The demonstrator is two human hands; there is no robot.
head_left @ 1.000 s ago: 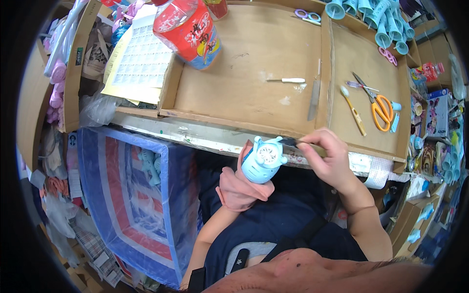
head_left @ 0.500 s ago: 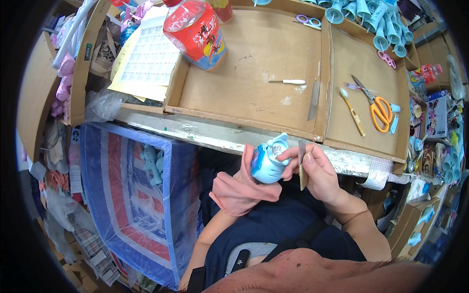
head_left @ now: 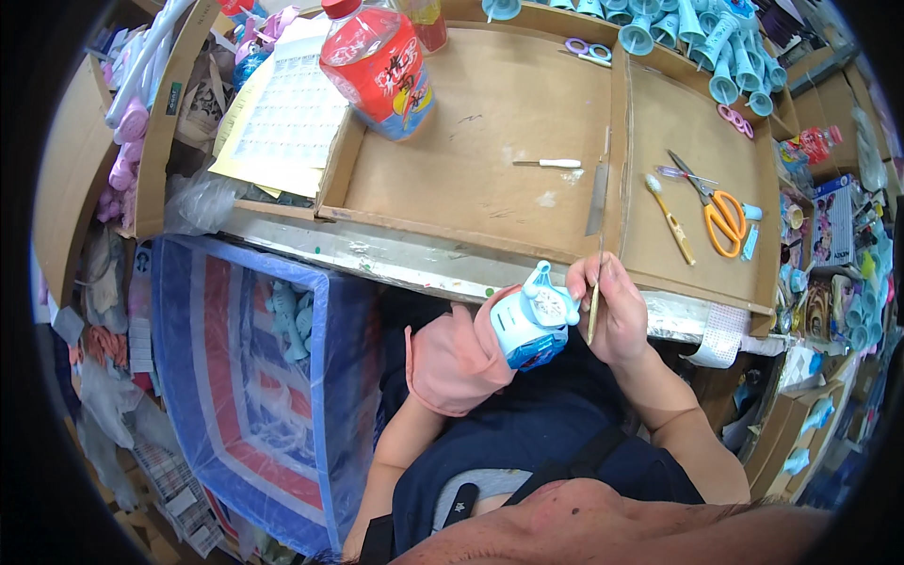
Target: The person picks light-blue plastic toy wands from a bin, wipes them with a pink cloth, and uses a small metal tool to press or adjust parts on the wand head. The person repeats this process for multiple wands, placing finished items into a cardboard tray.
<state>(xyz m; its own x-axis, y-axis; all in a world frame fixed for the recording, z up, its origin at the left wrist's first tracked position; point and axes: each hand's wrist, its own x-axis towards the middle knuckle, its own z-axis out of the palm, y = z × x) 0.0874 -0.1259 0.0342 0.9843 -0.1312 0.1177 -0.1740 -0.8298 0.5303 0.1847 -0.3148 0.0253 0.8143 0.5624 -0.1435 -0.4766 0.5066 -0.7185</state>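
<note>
Keep the light-blue toy figure (head_left: pixel 532 325) steady, just off the table's (head_left: pixel 405 256) 6 o'clock edge; the left hand's (head_left: pixel 463 363) grip appears wrapped around it through pink cloth (head_left: pixel 443 381). The right hand (head_left: pixel 617 315), at the figure's 3 o'clock, pinches a slim tool (head_left: pixel 593 315) pointing toward 12 o'clock. Work lightly; keep fingertips clear of its thin end.

A dark navy top (head_left: pixel 532 438) is worn, with a grey panel (head_left: pixel 496 480) at the neck. Black straps (head_left: pixel 600 452) and a small rounded black device (head_left: pixel 460 505), pale-marked, are noted. The right hand (head_left: pixel 617 311) and forearms (head_left: pixel 664 400) are bare.
</note>
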